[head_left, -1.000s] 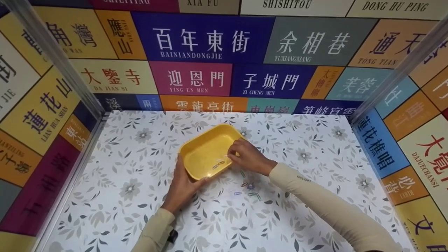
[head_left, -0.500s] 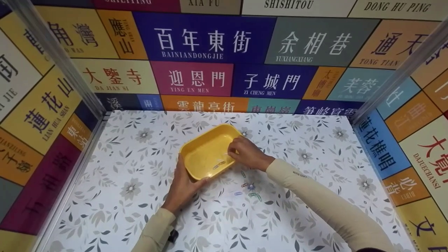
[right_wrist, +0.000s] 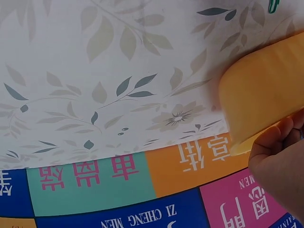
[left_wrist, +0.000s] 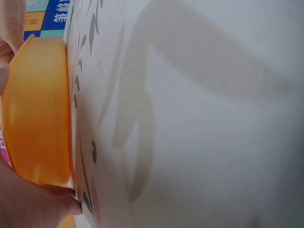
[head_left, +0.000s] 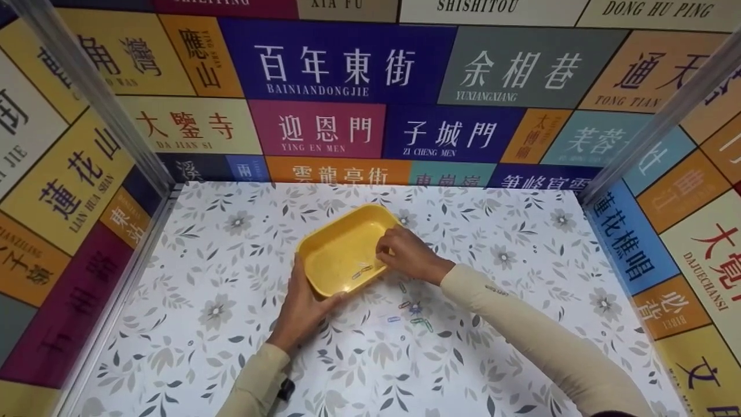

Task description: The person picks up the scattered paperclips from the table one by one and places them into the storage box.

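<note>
A yellow plastic tray sits slanted on the flowered tabletop. At its near left corner my left hand grips it, thumb along the near side and fingers up the left wall. In the left wrist view the tray's wall stands on the table. My right hand is at the right rim, fingers curled inward over the tray; I cannot tell what its fingertips hold. In the right wrist view those curled fingers overlap the rim. A few paper clips lie inside the tray near them.
Several coloured paper clips lie on the table in front of the tray's right end, some green, one red, some blue or purple. Panels with printed Chinese signs wall in the back and both sides. Clear corner posts stand at the back corners.
Almost nothing differs: both hands and the tray keep their places, the right fingers still curled at the rim. The right forearm has shifted very slightly left since the first frame.
</note>
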`<move>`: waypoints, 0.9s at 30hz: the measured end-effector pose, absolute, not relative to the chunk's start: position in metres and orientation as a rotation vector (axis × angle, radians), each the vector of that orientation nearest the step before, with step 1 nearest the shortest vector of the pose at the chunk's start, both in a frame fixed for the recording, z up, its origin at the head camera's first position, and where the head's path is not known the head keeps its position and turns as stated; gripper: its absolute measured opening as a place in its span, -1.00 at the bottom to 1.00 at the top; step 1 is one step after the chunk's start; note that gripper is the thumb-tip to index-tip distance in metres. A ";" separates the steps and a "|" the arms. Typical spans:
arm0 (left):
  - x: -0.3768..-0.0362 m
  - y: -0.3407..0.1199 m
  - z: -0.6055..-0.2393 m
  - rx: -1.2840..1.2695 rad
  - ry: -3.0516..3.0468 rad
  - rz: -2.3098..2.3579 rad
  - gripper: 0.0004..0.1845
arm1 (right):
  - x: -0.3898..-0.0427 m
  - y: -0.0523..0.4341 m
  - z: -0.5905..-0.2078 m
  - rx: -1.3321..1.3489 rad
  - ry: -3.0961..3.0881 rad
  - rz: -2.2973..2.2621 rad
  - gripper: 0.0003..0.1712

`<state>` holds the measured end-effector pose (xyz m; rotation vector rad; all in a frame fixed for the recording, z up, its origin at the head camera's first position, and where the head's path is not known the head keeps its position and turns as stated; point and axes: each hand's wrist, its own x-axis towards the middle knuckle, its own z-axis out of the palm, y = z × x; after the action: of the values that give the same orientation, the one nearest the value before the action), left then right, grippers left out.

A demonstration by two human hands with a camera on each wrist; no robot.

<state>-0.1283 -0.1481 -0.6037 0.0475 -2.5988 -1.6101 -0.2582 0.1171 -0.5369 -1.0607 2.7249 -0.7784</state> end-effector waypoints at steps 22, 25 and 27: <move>-0.132 -0.147 -0.606 -0.005 -2.533 -1.646 0.48 | -0.211 0.137 -0.540 -1.224 2.770 -1.004 -0.93; -0.132 -0.147 -0.607 -0.016 -2.514 -1.651 0.48 | -0.205 0.141 -0.542 -1.230 2.742 -1.061 -0.93; -0.132 -0.146 -0.606 -0.011 -2.514 -1.653 0.49 | -0.201 0.143 -0.544 -1.249 2.721 -1.095 -0.91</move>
<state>-0.1317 -0.1464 -0.6063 -0.0112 -2.5142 -1.6531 -0.2006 0.1433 -0.5436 -1.2488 2.7215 -1.0946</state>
